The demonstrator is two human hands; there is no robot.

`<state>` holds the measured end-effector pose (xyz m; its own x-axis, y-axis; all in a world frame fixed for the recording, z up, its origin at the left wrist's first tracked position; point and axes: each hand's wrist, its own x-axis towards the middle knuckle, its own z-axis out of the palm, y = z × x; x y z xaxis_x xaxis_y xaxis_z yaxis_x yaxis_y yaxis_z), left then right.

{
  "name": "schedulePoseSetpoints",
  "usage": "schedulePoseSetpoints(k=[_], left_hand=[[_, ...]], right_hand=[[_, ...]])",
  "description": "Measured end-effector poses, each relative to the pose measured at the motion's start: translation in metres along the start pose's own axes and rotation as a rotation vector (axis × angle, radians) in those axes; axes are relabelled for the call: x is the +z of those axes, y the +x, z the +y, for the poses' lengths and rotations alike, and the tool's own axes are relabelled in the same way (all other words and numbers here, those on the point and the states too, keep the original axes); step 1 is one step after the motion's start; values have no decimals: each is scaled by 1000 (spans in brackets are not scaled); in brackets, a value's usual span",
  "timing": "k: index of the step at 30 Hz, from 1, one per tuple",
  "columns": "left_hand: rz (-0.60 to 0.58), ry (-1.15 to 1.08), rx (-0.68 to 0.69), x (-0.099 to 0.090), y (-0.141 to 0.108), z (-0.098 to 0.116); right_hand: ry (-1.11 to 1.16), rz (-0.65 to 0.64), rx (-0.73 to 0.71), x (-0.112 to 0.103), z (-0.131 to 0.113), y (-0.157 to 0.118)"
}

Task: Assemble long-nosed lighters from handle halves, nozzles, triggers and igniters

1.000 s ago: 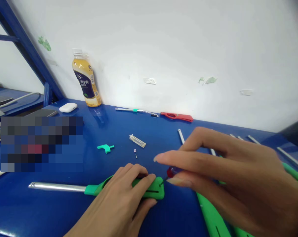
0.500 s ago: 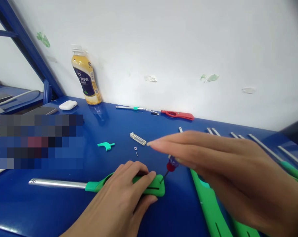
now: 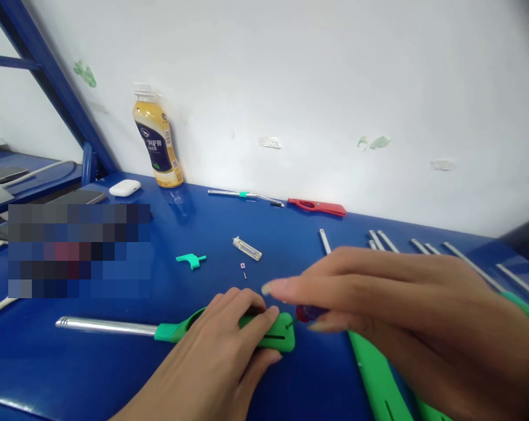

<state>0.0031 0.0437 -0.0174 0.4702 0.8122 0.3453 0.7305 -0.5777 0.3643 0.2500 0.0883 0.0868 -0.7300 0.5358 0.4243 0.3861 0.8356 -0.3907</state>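
A green long-nosed lighter (image 3: 289,336) lies across the blue table, its silver tube pointing left. My left hand (image 3: 229,333) is closed over its handle and presses it down. In my right hand (image 3: 404,316), a small screwdriver (image 3: 305,314) with a red and purple handle is pinched between thumb and fingers, tilted low. Its tip meets the hole near the handle's right end. Beyond my hands lie a turquoise trigger piece (image 3: 192,259), a clear fuel tank (image 3: 247,248), a tiny pale square part (image 3: 242,265) and a little screw (image 3: 245,276).
Several green lighters (image 3: 373,374) lie to the right, partly under my right hand. Along the white wall are a yellow bottle (image 3: 159,143), a metal lighter tube (image 3: 229,193) and a red lighter casing (image 3: 319,206). A white earphone case (image 3: 124,187) sits at left.
My right hand has lowered the screwdriver's handle, so it leans more to the right, with the tip still at the hole. The left hand keeps its hold; the whole view shifts slightly.
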Motion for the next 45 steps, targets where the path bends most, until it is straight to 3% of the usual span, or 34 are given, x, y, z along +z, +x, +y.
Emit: schedulePoseSetpoints(k=[2, 5, 11, 18, 23, 29, 36, 39, 45], left_hand=[[-12, 1, 5, 0, 0, -1], [-52, -2, -14, -1, 0, -2], [-96, 0, -31, 0, -1, -4], [-71, 35, -22, 2, -4, -7], [-63, 54, -16, 3, -6, -9], [-19, 90, 22, 3, -6, -10], [-32, 163, 60, 6, -3, -13], [26, 210, 118, 10, -5, -14], [85, 199, 165, 7, -6, -16]], right_hand=[[-36, 118, -52, 7, 1, 3], [-143, 169, -62, 9, 3, 5], [18, -53, 44, -3, 6, 3], [-99, 178, -69, 9, 2, 5], [33, 78, -53, 4, -1, 2], [-73, 203, -39, 8, 3, 10], [68, 151, 8, 7, -5, 8], [222, 116, -42, 8, -5, 12], [231, 162, -48, 10, -4, 14]])
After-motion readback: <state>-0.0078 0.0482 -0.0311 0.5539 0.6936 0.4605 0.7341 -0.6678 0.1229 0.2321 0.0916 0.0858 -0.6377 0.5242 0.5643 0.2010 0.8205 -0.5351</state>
